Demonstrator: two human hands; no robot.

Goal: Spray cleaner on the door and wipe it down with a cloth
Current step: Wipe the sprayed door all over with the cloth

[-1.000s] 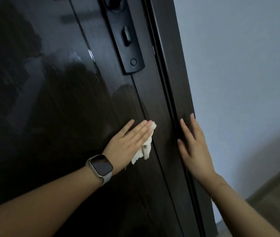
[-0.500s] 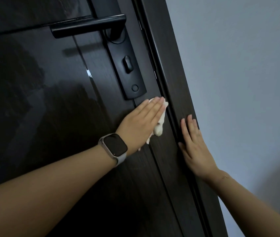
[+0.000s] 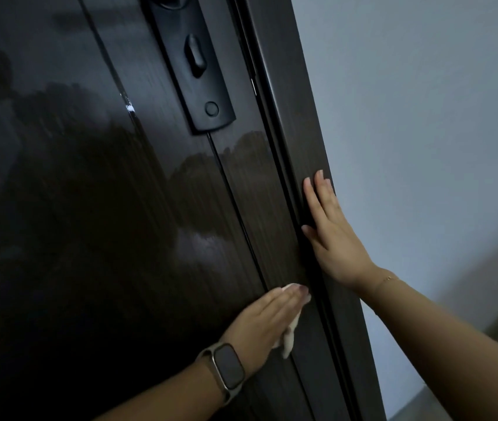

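at lower centre of the frame, the left hand point(image 3: 267, 317), fingers flat and together, presses the cloth point(image 3: 289, 337) on the door point(image 3: 95, 208). unwiped panel runs lengthwise toward upper left. the right hand point(image 3: 331, 235) lies flat, fingers straight, on the frame point(image 3: 299, 123).

We see a dim, bluish picture: the glossy door point(image 3: 89, 208) gives soft glare and murky reflections, its left side sinks into black, and straight lines bow toward the edges.

No readable text anywhere. Watch point(image 3: 228, 366) screen dark, nothing displayed. Lock plate point(image 3: 194, 66) unmarked, no brand or numbers. Door point(image 3: 89, 208) and wall point(image 3: 424, 117) carry no labels or signs.
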